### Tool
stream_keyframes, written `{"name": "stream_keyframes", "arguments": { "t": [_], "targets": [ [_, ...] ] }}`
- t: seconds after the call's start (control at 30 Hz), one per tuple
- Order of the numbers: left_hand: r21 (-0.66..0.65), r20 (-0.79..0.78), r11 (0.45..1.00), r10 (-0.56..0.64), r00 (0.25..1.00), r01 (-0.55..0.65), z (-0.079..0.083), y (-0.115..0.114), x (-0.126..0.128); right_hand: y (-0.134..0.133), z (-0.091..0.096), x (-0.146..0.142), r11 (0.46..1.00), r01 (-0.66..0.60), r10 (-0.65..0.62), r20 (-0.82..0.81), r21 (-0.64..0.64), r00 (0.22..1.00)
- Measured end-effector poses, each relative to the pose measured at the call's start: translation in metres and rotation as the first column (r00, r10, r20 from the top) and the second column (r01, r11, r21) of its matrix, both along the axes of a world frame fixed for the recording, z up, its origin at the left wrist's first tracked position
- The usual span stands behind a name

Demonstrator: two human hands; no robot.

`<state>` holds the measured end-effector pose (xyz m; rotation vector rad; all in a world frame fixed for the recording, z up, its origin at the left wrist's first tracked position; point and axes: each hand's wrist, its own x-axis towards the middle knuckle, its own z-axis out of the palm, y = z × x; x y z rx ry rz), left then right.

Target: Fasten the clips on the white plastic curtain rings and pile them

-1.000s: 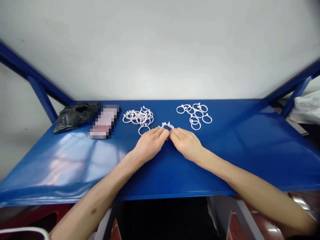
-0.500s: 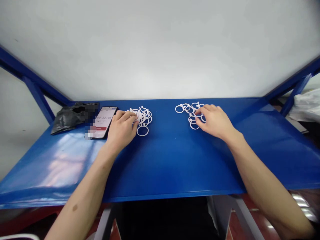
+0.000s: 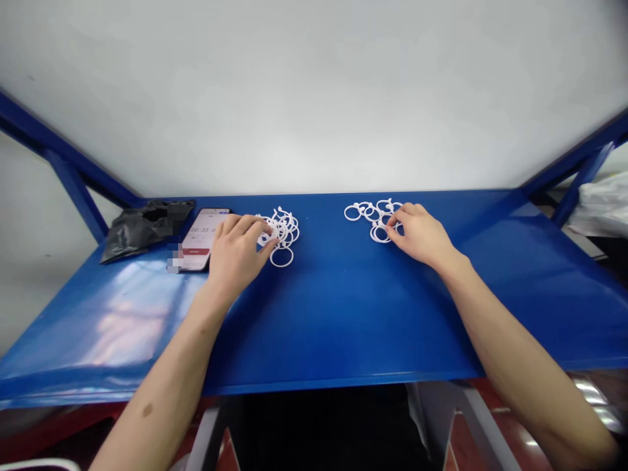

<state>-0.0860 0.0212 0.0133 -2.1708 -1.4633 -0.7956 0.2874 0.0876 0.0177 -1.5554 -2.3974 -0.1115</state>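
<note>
Several white plastic rings, each with a small nub, lie in two groups on the blue tabletop (image 3: 314,314). My left hand (image 3: 239,248) is over the left edge of the denser pile of rings (image 3: 288,230), its thumb and fingers apart at the pile's edge. One ring (image 3: 281,256) sticks out at the front of that pile. On the right, the looser group of rings (image 3: 371,211) spreads out beside my right hand (image 3: 420,235). My right thumb and forefinger are pinched on a white ring (image 3: 380,233) at the near side of that group; the fingers partly cover it.
A phone (image 3: 202,243) showing a running timer lies left of my left hand. Beside it is a crumpled black plastic bag (image 3: 135,229). A pale wall (image 3: 314,98) rises behind the table, with blue frame bars (image 3: 73,186) at the sides.
My right hand has closed its thumb and forefinger, and the nearest rings there have shifted slightly away from me. My left thumb and fingers have parted a little at the pile.
</note>
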Motion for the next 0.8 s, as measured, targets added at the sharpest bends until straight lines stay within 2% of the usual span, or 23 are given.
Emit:
{"name": "stream_keyframes", "arguments": {
  "t": [0.13,0.27,0.47,0.8],
  "targets": [
    [0.009,0.031,0.999,-0.039,0.999,0.039,0.004,-0.003,0.004,0.002,-0.008,-0.003,0.999,0.043,-0.042,-0.024,0.007,0.999],
    [-0.006,0.061,0.992,-0.122,0.991,0.123,0.006,-0.006,0.014,0.002,-0.014,-0.009,0.999,0.035,-0.034,-0.071,0.02,0.997],
    [-0.063,0.058,0.967,-0.244,0.968,0.248,0.004,-0.012,0.031,-0.005,-0.013,-0.021,0.997,0.01,-0.006,-0.061,0.07,0.998],
    [-0.123,0.062,0.948,-0.289,0.955,0.295,0.002,-0.015,0.039,-0.01,-0.016,-0.032,0.99,0.045,-0.038,-0.053,0.132,0.998]
  ]
}}
